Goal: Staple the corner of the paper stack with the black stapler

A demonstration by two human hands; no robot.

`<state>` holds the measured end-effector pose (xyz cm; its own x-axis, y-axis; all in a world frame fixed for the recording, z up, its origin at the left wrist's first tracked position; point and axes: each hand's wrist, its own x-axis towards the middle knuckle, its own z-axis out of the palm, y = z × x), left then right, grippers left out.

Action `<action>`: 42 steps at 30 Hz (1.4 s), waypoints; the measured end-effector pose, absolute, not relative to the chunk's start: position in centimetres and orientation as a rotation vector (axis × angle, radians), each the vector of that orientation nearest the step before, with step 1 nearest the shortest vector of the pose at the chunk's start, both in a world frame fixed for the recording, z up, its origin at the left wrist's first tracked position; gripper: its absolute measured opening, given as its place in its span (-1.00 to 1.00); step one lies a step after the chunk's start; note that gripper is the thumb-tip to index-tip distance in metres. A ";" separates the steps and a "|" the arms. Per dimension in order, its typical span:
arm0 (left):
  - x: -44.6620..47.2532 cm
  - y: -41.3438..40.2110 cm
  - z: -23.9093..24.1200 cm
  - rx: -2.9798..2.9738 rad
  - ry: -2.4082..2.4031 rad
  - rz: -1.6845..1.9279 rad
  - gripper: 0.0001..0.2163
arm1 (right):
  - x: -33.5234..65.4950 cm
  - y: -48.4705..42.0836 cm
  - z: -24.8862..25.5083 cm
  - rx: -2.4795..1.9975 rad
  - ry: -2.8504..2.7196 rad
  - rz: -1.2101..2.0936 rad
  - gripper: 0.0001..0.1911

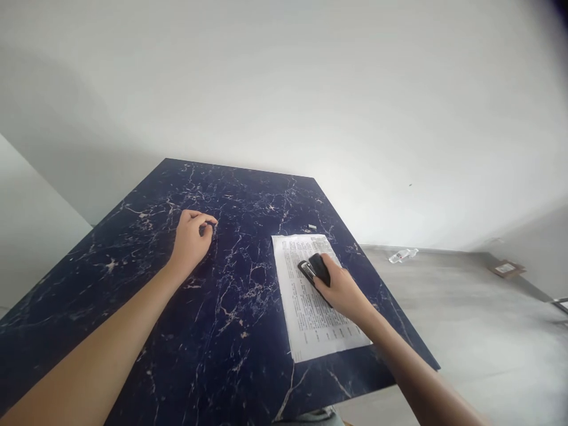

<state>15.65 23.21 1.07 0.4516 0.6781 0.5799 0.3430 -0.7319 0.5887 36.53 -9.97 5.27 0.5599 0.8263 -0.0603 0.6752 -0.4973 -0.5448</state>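
My right hand (339, 287) is wrapped round a black stapler (320, 269) with a silvery metal part at its front. The stapler is over the printed sheet of paper (306, 319), and my hand covers its rear part. To the left, my left hand (193, 236) is above the dark tabletop, apart from the paper. Its fingers are curled, with thumb and index fingertips close together; whether something small is between them I cannot make out. Just beyond the sheet's far edge lies a small light strip, seemingly staples (312, 226).
The dark blue marbled table (248, 367) has its far edge near a pale wall (266, 89). On the floor to the right lie a clear crumpled plastic item (403, 255) and a brown box-like item (506, 268). The table's right edge runs beneath my right forearm.
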 end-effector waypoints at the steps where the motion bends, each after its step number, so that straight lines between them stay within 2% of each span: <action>1: 15.6 23.2 1.1 2.312 0.866 1.181 -0.80 | 37.0 -10.3 5.3 -2.307 -1.187 0.461 -0.55; 4: 15.6 22.9 1.6 2.249 0.863 1.146 -0.82 | 39.0 -10.2 5.8 -2.139 -1.137 0.418 -0.46; 8: 15.5 22.9 2.2 2.151 0.831 1.095 -0.81 | 43.5 -7.8 6.0 -1.984 -1.126 0.096 -0.46; 10: 15.3 23.1 2.2 2.120 0.853 1.103 -0.80 | 45.5 -5.7 5.1 -2.090 -1.304 0.037 -0.39; 14: 15.1 24.3 1.4 2.009 0.944 1.112 -0.80 | 46.9 -1.3 2.2 -2.361 -1.574 0.186 -0.14; 16: 15.2 25.0 0.9 1.906 0.957 1.119 -0.81 | 46.6 0.3 0.9 -2.480 -1.586 0.203 -0.11; 23: 14.1 27.7 1.3 1.520 0.921 1.296 -0.82 | 42.0 5.4 0.6 -2.442 -1.734 0.177 -0.13; 30: 8.4 31.8 3.1 0.958 0.916 1.530 -0.81 | 31.7 15.6 1.2 -2.280 -1.799 0.238 -0.22; 38: 6.4 33.1 2.8 1.020 1.067 1.506 -0.80 | 21.3 23.7 1.3 -2.059 -1.916 0.334 -0.17; 42: 6.3 33.4 2.5 1.034 1.071 1.517 -0.84 | 20.2 22.9 2.2 -1.901 -1.965 0.200 -0.30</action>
